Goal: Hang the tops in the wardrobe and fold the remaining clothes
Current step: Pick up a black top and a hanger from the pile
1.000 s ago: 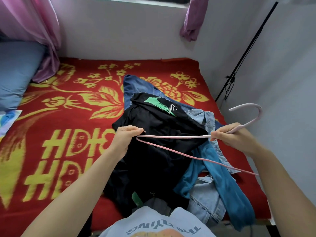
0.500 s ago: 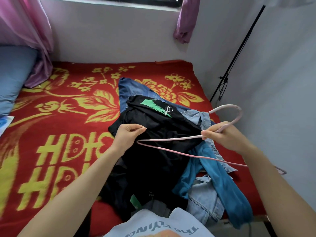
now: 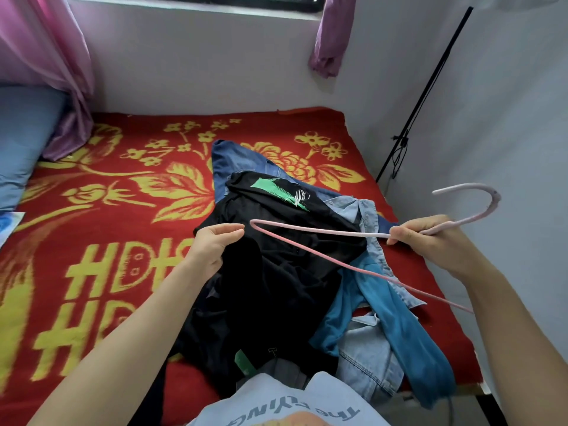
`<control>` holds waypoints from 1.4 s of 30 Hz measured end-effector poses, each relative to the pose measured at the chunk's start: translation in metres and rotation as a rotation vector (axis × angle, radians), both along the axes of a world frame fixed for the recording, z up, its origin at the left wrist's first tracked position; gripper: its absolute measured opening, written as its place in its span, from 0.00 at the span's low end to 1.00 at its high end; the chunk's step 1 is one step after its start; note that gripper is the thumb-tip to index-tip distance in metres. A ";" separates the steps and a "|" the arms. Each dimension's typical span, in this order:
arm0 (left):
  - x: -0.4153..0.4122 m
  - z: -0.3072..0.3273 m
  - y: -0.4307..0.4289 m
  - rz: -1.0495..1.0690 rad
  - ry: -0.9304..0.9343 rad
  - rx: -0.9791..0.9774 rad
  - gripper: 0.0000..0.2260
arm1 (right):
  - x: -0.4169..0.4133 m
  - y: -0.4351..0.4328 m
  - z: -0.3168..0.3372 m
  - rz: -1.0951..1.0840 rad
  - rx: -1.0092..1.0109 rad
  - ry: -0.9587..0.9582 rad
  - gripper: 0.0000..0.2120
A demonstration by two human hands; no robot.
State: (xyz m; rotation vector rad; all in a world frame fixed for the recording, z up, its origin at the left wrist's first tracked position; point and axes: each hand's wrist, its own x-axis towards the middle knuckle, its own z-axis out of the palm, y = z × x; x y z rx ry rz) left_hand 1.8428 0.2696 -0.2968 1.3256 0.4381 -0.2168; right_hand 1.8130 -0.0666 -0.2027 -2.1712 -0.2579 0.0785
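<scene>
The red and yellow blanket (image 3: 107, 272) covers the bed, and the heap of clothes lies on its right half, near the person. The black top (image 3: 276, 287) with a green print sits on top of the heap, spread over dark blue denim (image 3: 233, 158), a light denim shirt (image 3: 368, 358) and a teal garment (image 3: 399, 327). Above it hangs 1 pink hanger (image 3: 322, 232), level, with its hook pointing right. The right hand (image 3: 430, 241) grips it at the neck, fingers curled round the wire. The left hand (image 3: 212, 244) sits just beside the hanger's near end with fingers and thumb drawn together; whether it pinches anything I cannot tell. The step looks like dressing the black top: find the collar first, lift it free of the pile, then feed 1 shoulder of the hanger in at a time. The other garments underneath may drag up with it. A blue pillow (image 3: 21, 142) and pink curtain (image 3: 46, 56) lie well apart at the left, and a black pole (image 3: 430, 87) leans on the right wall. No wardrobe shows.
</scene>
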 end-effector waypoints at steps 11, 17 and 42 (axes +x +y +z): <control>-0.005 -0.007 0.003 0.006 0.004 -0.066 0.07 | 0.001 -0.001 -0.016 0.055 0.002 0.048 0.16; -0.007 -0.004 -0.003 -0.023 -0.082 0.045 0.09 | 0.001 -0.003 -0.018 0.041 0.066 0.038 0.17; 0.007 0.216 -0.020 0.187 -0.721 -0.280 0.31 | 0.046 0.181 0.036 -0.048 0.413 -0.171 0.15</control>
